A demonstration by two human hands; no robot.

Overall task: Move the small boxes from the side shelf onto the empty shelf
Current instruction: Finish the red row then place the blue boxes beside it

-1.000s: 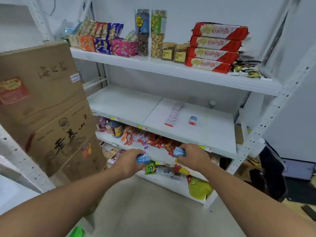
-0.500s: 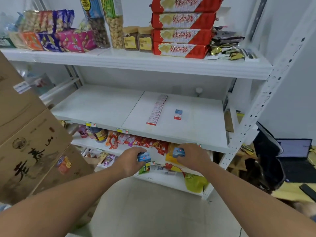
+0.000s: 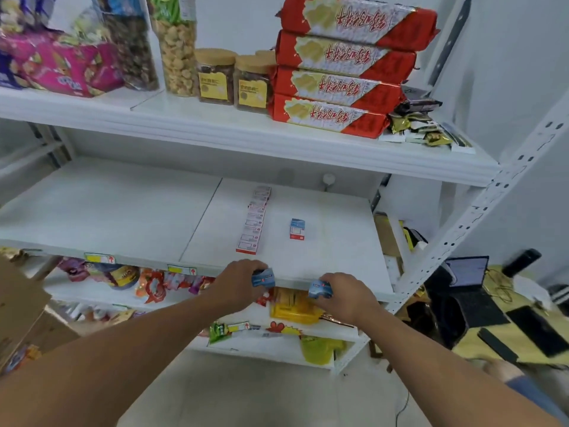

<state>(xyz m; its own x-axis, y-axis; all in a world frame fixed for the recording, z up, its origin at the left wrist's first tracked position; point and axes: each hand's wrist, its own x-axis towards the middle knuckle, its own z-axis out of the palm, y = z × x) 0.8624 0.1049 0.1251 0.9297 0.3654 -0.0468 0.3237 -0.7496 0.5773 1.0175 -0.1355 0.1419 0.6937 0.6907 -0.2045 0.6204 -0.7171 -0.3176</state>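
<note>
The left hand grips a small blue box in curled fingers, and the right hand grips a second blue box the same way. Both are held at the front edge of the nearly bare middle shelf, probably so they can be set down there together. On that shelf, toward its right end, one blue box already stands beside a row of red-and-white boxes running front to back, which suggests a second row is starting.
</note>
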